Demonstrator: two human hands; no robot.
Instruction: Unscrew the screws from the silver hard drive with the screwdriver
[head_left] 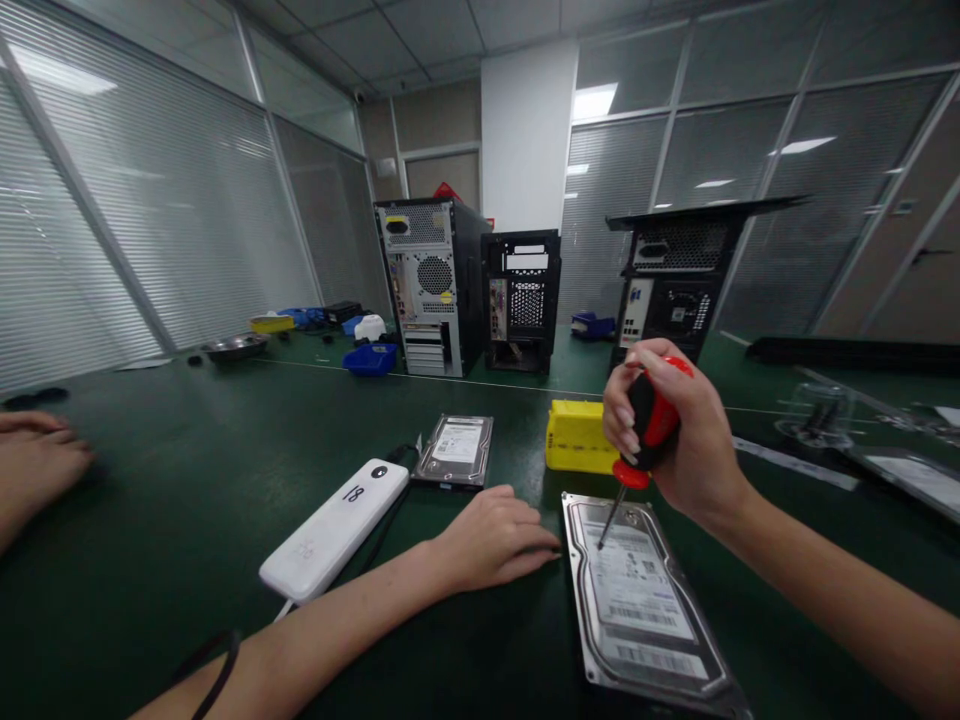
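My right hand [694,430] is wrapped round the red and black handle of a screwdriver [654,425]. The screwdriver slants down, and its tip is at the label of a silver hard drive [645,590]; whether it touches cannot be made out. My left hand [501,538] rests on the table just left of that drive, holding nothing, fingers loosely extended with the tips close to its edge. A second hard drive [455,450] lies farther back, left of centre. Beside my left forearm is a white power bank [337,530] marked 18, with a cable.
A yellow bin [581,437] stands behind the nearer drive. Computer cases [429,290] line the back of the green table [187,480]. A blue bin [370,359] and metal bowl [235,346] sit back left; a clear jar [817,412] is right. Another person's hand [41,455] rests at far left.
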